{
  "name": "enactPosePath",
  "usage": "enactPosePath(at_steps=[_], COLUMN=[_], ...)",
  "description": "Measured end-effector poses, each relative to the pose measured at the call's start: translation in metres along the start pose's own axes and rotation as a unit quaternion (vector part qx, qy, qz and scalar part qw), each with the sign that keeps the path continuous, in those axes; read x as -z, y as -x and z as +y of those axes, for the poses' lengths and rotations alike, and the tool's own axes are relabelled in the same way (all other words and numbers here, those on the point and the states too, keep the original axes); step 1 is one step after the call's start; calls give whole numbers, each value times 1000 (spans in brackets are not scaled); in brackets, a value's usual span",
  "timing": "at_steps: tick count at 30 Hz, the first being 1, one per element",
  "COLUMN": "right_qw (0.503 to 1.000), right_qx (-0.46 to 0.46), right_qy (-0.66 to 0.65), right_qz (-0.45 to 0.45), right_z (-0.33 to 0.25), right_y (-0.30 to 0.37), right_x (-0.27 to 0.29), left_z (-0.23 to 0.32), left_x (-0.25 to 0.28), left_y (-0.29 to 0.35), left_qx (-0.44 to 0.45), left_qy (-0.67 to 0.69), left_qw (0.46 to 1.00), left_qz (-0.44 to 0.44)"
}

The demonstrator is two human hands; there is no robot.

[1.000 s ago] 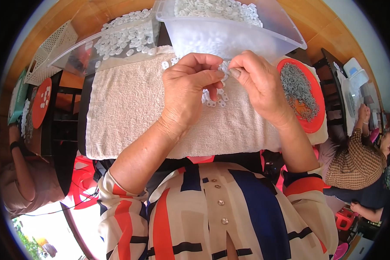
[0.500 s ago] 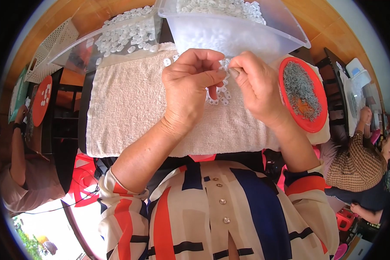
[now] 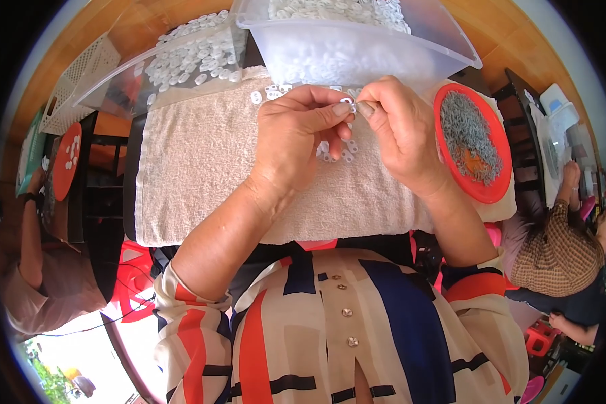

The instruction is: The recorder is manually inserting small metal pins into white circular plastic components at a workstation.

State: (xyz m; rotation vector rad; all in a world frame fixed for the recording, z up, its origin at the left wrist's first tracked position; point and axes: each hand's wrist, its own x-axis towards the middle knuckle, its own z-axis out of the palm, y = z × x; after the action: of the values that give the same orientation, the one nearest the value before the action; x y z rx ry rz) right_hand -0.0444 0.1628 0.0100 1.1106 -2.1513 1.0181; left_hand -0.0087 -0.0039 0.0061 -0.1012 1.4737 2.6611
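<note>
My left hand [image 3: 283, 138] is closed, pinching a small white plastic piece with a hole [image 3: 347, 101] between thumb and forefinger. Against that piece, my right hand [image 3: 407, 138] presses thumb and forefinger together; whatever lies between those tips is too small to make out. Both hands are raised over a beige towel [image 3: 195, 182]. More loose white pieces [image 3: 347, 156] lie on the towel beneath and beyond my hands, partly hidden by my fingers. To the right of my right hand, a red plate [image 3: 488, 194] holds a heap of small grey metal-looking parts [image 3: 468, 124].
Beyond the towel stands a translucent bin [image 3: 363, 60] full of white pieces. Left of it is a clear tray [image 3: 131, 84] with more. A white perforated basket [image 3: 71, 94] and a red-orange plate [image 3: 64, 172] sit farther left. Other people work at both sides.
My left hand has turned slightly, and the white piece now shows at its fingertips. Both hands' fingertips have come together at the piece.
</note>
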Motion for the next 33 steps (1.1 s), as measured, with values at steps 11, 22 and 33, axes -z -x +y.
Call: enactPosePath(at_steps=[11,22,33], right_qw=[997,999,994], right_qx=[47,26,-86], right_qy=[61,17,-72], right_qz=[-5,16,-2], right_z=[-1,-2,4], right_y=[1,3,5], right_x=[-2,-14,-2], left_z=[-1,-2,1], left_x=[-4,-4,-2], left_y=[5,6,3], left_qx=[-50,-57,11], left_qy=[-77,-93,-48], left_qw=[995,992,997], left_qz=[24,63,63])
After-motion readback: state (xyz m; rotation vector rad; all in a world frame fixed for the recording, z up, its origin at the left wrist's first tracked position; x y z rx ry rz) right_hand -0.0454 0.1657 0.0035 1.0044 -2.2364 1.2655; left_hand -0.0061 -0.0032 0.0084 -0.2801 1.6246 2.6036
